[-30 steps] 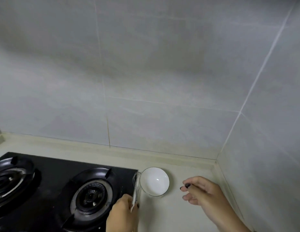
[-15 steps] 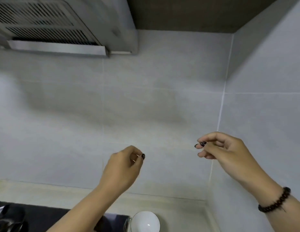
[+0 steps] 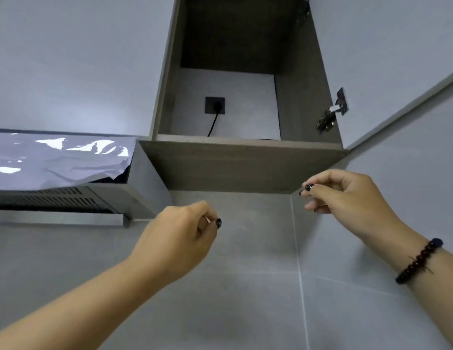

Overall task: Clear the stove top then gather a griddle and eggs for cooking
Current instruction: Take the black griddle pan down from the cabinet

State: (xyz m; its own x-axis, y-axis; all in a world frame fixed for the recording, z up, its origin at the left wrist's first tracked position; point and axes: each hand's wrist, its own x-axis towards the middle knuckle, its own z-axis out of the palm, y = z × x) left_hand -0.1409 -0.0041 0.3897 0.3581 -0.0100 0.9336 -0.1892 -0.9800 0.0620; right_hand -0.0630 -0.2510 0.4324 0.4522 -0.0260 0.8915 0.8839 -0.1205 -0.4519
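Observation:
No stove, griddle or eggs are in view; I am looking up at the wall. My left hand point(image 3: 180, 238) is raised in front of the grey tiles with its fingers curled in and holds nothing. My right hand point(image 3: 346, 195), with a dark bead bracelet on the wrist, is raised just below the right end of an open wall cabinet point(image 3: 235, 162). Its fingers are curled with thumb against forefinger, and nothing is in it. Both hands are below the cabinet and do not touch it.
The cabinet door point(image 3: 384, 59) stands open to the right, with a metal hinge point(image 3: 333, 112) showing. Inside are a black wall socket point(image 3: 214, 105) and a plugged-in cable. A range hood point(image 3: 56, 198) covered in plastic film point(image 3: 56, 157) juts out at the left.
My view has swung up from the stove, bowl and whisk to the wall cabinet. My left hand has let go of the whisk, and both hands have risen toward the cabinet.

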